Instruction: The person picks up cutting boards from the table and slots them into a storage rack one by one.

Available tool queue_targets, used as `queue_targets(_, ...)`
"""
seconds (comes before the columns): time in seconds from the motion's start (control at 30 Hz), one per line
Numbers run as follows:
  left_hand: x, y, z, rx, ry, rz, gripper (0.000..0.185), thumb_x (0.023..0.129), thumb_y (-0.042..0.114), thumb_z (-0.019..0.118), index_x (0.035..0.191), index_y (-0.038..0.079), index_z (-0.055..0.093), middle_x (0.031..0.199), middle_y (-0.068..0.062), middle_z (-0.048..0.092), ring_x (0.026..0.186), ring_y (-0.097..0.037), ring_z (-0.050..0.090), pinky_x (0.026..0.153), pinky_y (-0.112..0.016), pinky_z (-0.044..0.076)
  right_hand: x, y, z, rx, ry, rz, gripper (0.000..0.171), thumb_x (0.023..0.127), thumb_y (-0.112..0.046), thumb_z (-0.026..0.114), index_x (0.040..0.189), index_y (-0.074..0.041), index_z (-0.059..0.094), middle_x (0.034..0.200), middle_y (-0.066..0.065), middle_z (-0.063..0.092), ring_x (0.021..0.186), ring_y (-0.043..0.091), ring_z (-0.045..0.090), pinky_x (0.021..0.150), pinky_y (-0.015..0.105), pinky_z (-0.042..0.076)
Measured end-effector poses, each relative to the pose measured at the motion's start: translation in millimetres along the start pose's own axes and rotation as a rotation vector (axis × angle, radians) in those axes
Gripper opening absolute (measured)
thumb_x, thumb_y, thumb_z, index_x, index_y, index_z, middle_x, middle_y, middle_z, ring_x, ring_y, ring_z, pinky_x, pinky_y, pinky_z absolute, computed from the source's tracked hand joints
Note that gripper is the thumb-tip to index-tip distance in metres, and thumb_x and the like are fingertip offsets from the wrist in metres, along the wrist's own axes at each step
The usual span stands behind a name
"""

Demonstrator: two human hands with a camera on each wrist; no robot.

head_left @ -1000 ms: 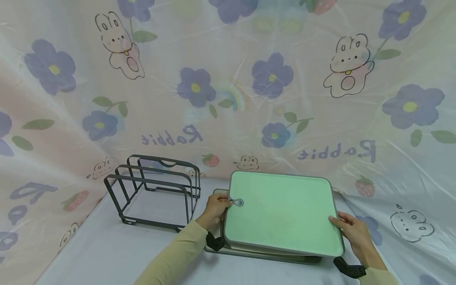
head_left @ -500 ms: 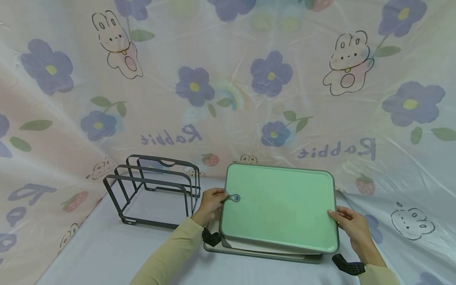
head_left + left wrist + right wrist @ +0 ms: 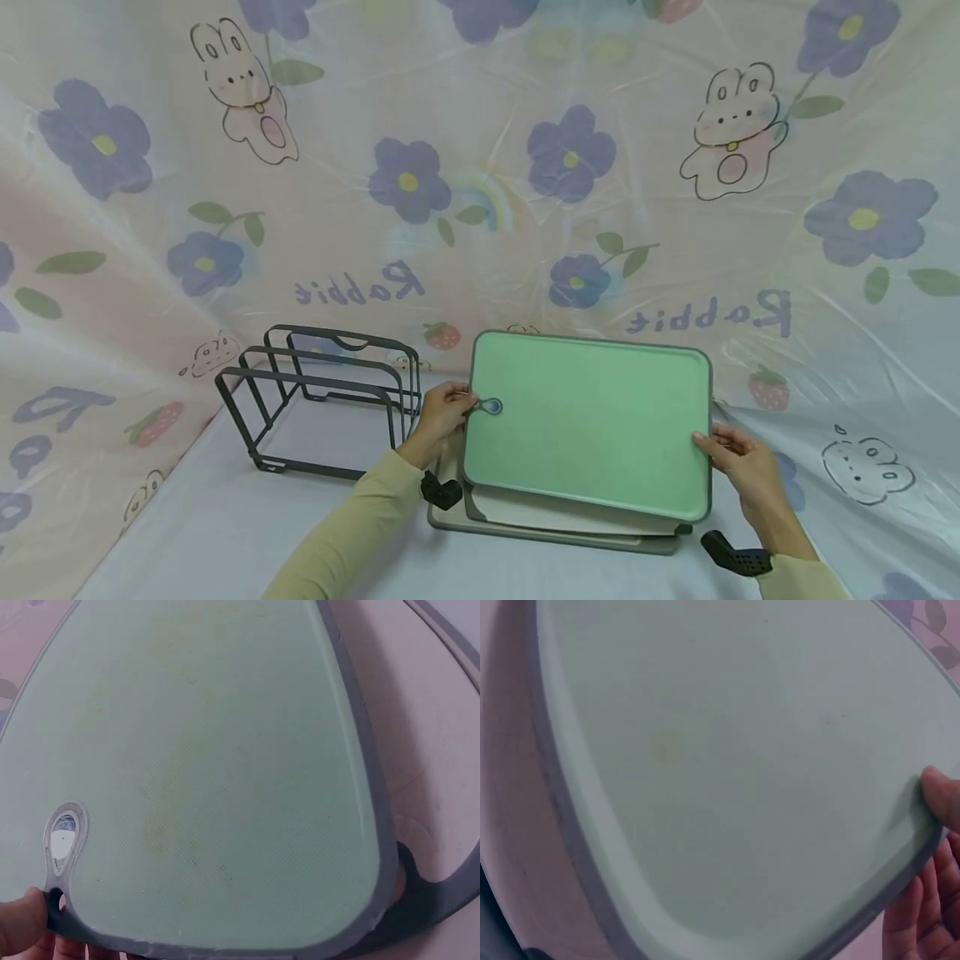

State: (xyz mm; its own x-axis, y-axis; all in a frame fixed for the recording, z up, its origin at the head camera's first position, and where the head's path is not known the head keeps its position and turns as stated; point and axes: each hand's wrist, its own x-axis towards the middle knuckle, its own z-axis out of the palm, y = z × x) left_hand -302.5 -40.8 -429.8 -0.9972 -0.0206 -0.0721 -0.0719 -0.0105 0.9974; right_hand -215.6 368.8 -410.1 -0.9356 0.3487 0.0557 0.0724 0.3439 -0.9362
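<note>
A light green cutting board [image 3: 588,425] with a grey rim is held up by both hands, its far edge raised. My left hand [image 3: 442,417] pinches its left edge beside a small teardrop-shaped inset [image 3: 491,406]; in the left wrist view the thumb [image 3: 22,922] lies at the rim with the fingers beneath. On the right edge, my right hand [image 3: 746,467] grips with the thumb [image 3: 941,796] on top and the fingers curled under. Below the green board lie a pale board [image 3: 555,510] with dark corners and a larger grey-edged board [image 3: 555,540], both partly covered.
A black wire rack [image 3: 322,387] with several upright frames stands on the white table [image 3: 187,525], left of the boards. Behind it hangs a curtain [image 3: 480,250] printed with rabbits and flowers. A black wrist device sits at each sleeve.
Both hands have lifted the green board up and away from the stack, shifting it slightly left. More of the pale board beneath now shows. The rack has stayed in place.
</note>
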Motion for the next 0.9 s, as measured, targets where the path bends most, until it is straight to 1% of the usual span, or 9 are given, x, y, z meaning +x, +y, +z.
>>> queue_targets(0.13,0.3,3.2,-0.2,-0.007,0.001,0.004,0.019,0.094,0.011,0.066,0.109,0.0,0.064,0.086,-0.003,0.064,0.071,-0.013,0.057,0.059,-0.028,0.049,-2,-5,0,0.041,0.022,-0.045,0.037,0.088,-0.027,0.075,0.112,-0.005,0.059,0.085,-0.013,0.058,0.076,0.002,0.057,0.067,0.018,0.05)
queue_targets(0.27,0.3,6.8,-1.0,-0.029,-0.007,0.013,0.019,0.094,0.01,0.066,0.11,-0.001,0.062,0.087,-0.004,0.063,0.071,-0.013,0.057,0.06,-0.028,0.05,-5,-13,-1,0.099,0.043,-0.056,0.034,0.086,-0.023,0.077,0.111,-0.008,0.059,0.086,-0.012,0.059,0.076,0.003,0.057,0.065,0.017,0.05)
queue_targets(0.33,0.1,9.3,-1.5,-0.04,-0.012,0.02,0.021,0.094,0.01,0.065,0.111,-0.001,0.062,0.089,-0.005,0.063,0.072,-0.014,0.057,0.062,-0.029,0.051,-7,-17,-2,0.096,0.063,-0.052,0.033,0.086,-0.024,0.077,0.109,-0.008,0.06,0.085,-0.012,0.059,0.076,0.003,0.057,0.064,0.017,0.05)
queue_targets(0.4,-0.4,12.1,-2.0,-0.049,-0.02,0.029,0.022,0.094,0.01,0.065,0.113,-0.002,0.061,0.091,-0.006,0.063,0.074,-0.014,0.058,0.064,-0.029,0.052,-9,-21,-1,0.071,0.086,-0.048,0.033,0.086,-0.027,0.076,0.108,-0.008,0.061,0.083,-0.012,0.059,0.074,0.003,0.057,0.063,0.017,0.05)
queue_targets(0.57,-1.1,19.1,-2.6,-0.061,-0.036,0.057,0.022,0.095,0.009,0.064,0.114,-0.002,0.06,0.094,-0.008,0.062,0.077,-0.015,0.057,0.07,-0.035,0.053,-12,-31,-1,0.023,0.141,-0.052,0.031,0.086,-0.028,0.076,0.104,-0.006,0.062,0.081,-0.012,0.059,0.072,0.003,0.057,0.061,0.018,0.05)
queue_targets(0.63,-0.7,22.0,-2.4,-0.062,-0.037,0.072,0.02,0.095,0.007,0.063,0.113,-0.002,0.06,0.094,-0.008,0.062,0.077,-0.015,0.057,0.071,-0.037,0.053,-12,-34,0,0.015,0.155,-0.066,0.033,0.086,-0.026,0.076,0.105,-0.003,0.062,0.08,-0.012,0.059,0.071,0.003,0.057,0.061,0.018,0.05)
queue_targets(0.77,0.9,27.9,-2.2,-0.075,-0.028,0.086,0.018,0.095,0.005,0.063,0.111,-0.002,0.06,0.093,-0.008,0.06,0.077,-0.014,0.056,0.07,-0.036,0.053,-13,-37,1,-0.009,0.17,-0.093,0.042,0.087,-0.027,0.075,0.111,0.004,0.059,0.08,-0.012,0.059,0.071,0.002,0.058,0.061,0.018,0.051)
queue_targets(0.9,1.2,33.7,-3.4,-0.077,-0.019,0.085,0.019,0.095,0.004,0.063,0.112,-0.002,0.06,0.094,-0.008,0.059,0.077,-0.015,0.056,0.071,-0.035,0.053,-13,-42,2,-0.022,0.179,-0.103,0.042,0.088,-0.025,0.074,0.112,0.005,0.058,0.079,-0.013,0.059,0.071,0.001,0.057,0.062,0.017,0.052)
